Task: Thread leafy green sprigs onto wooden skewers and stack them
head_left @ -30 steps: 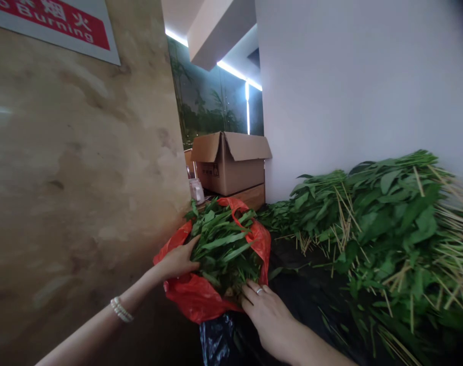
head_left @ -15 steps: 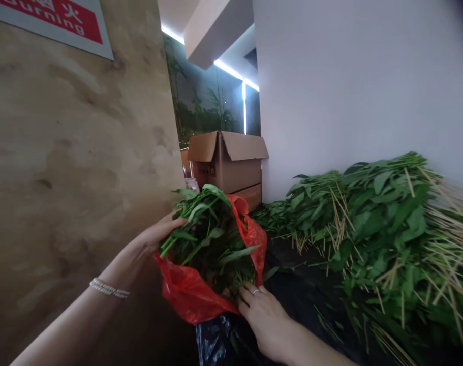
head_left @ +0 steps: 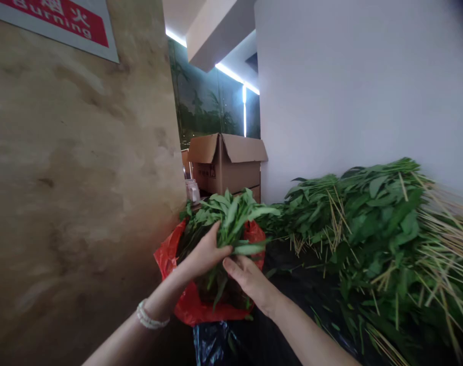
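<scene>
A red plastic bag [head_left: 193, 305] full of leafy green stems sits low in the middle. Over its opening my left hand [head_left: 206, 251] is wrapped round a bunch of greens [head_left: 233, 216], whose leaves point up and away from me. Close beside it, on the right, my right hand [head_left: 250, 282] touches the lower part of the same bunch, thumb toward the left hand. Its other fingers are hidden behind the leaves, so its grip cannot be made out.
Piles of greens with pale stems [head_left: 391, 213] lie on black plastic [head_left: 300, 295] at the right. An open cardboard box [head_left: 239, 175] stands behind the bag, with a whitish container [head_left: 192, 190] beside it. A mottled wall [head_left: 82, 178] rises at the left.
My left hand has moved right from the bag's left side and closed round greens. My right hand has risen from the bag's front edge to meet it. The bunch now stands higher above the bag.
</scene>
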A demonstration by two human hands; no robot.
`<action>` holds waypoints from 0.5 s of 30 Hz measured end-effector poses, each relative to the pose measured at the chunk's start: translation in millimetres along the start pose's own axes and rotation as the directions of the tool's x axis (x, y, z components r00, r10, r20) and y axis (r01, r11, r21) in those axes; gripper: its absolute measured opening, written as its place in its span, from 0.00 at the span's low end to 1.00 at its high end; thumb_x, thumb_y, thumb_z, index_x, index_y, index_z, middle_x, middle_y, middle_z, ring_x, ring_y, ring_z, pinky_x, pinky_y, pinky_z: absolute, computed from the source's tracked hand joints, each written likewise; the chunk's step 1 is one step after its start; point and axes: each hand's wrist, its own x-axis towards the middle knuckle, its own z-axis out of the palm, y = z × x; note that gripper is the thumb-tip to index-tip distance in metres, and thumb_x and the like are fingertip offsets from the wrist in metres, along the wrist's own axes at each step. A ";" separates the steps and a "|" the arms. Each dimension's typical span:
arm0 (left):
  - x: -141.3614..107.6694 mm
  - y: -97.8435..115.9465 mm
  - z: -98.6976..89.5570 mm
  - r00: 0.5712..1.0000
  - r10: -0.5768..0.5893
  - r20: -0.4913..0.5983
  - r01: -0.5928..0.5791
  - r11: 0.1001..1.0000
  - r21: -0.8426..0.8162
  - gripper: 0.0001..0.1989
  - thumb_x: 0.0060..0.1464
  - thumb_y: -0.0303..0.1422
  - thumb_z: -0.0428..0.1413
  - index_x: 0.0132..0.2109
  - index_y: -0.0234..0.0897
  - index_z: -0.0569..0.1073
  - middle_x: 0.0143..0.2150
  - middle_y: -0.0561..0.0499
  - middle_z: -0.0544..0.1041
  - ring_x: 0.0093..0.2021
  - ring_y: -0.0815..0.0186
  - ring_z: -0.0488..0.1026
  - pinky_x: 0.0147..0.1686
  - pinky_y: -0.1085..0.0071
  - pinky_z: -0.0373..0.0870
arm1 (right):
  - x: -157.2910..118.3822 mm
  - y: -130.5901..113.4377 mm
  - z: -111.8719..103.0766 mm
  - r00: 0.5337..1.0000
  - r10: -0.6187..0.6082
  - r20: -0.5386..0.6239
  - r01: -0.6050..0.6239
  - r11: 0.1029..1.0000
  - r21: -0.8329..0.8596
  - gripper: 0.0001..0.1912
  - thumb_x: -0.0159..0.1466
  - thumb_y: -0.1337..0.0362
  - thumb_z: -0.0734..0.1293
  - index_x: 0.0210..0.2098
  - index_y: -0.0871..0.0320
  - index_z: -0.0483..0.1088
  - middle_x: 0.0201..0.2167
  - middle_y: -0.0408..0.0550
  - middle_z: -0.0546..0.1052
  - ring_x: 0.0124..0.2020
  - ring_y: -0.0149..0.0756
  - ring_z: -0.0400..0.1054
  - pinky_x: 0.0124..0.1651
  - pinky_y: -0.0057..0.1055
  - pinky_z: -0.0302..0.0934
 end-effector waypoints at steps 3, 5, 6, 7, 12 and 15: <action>-22.9 11.0 22.9 0.996 0.084 0.019 -0.084 0.891 0.447 0.32 0.52 0.32 0.54 0.63 0.26 0.58 0.51 0.34 0.75 0.54 0.47 0.70 0.51 0.51 0.67 | 10.1 14.5 4.3 0.982 0.093 -0.162 -0.023 0.920 0.390 0.33 0.57 0.42 0.68 0.53 0.57 0.69 0.49 0.49 0.77 0.55 0.43 0.68 0.59 0.39 0.57; -41.9 18.8 31.7 0.990 0.133 0.043 -0.131 0.764 0.631 0.29 0.54 0.34 0.55 0.61 0.30 0.62 0.50 0.35 0.75 0.54 0.44 0.68 0.50 0.48 0.66 | 11.7 17.7 4.3 0.941 0.201 -0.272 -0.033 0.854 0.519 0.30 0.54 0.46 0.73 0.49 0.57 0.72 0.46 0.47 0.79 0.51 0.41 0.70 0.57 0.36 0.59; -51.3 22.2 33.9 0.986 0.154 0.071 -0.161 0.728 0.667 0.28 0.53 0.36 0.56 0.60 0.32 0.64 0.51 0.36 0.75 0.55 0.44 0.68 0.50 0.48 0.66 | 11.6 16.7 3.7 0.922 0.245 -0.299 -0.043 0.834 0.551 0.27 0.52 0.49 0.74 0.46 0.58 0.73 0.43 0.46 0.80 0.49 0.41 0.72 0.56 0.35 0.61; -60.2 25.1 34.6 0.981 0.170 0.091 -0.186 0.706 0.684 0.29 0.52 0.38 0.58 0.59 0.33 0.65 0.52 0.37 0.74 0.55 0.44 0.67 0.50 0.49 0.66 | 11.1 14.1 3.0 0.912 0.276 -0.303 -0.058 0.820 0.570 0.25 0.50 0.52 0.76 0.43 0.59 0.74 0.40 0.46 0.81 0.47 0.41 0.73 0.54 0.35 0.63; -93.7 36.9 23.1 0.950 0.309 0.053 -0.251 0.646 0.721 0.36 0.49 0.48 0.62 0.61 0.37 0.63 0.60 0.35 0.69 0.60 0.43 0.64 0.52 0.48 0.66 | 8.6 -13.9 3.2 0.925 0.315 -0.211 -0.130 0.787 0.603 0.19 0.45 0.61 0.78 0.35 0.62 0.76 0.32 0.48 0.81 0.40 0.44 0.76 0.47 0.36 0.67; -104.0 47.2 12.0 0.901 0.434 0.032 -0.329 0.631 0.703 0.40 0.51 0.52 0.58 0.65 0.40 0.58 0.64 0.35 0.63 0.64 0.44 0.59 0.54 0.49 0.66 | 6.5 -34.7 6.8 0.929 0.318 -0.192 -0.142 0.782 0.607 0.20 0.44 0.65 0.77 0.36 0.63 0.76 0.31 0.48 0.81 0.38 0.42 0.76 0.46 0.35 0.68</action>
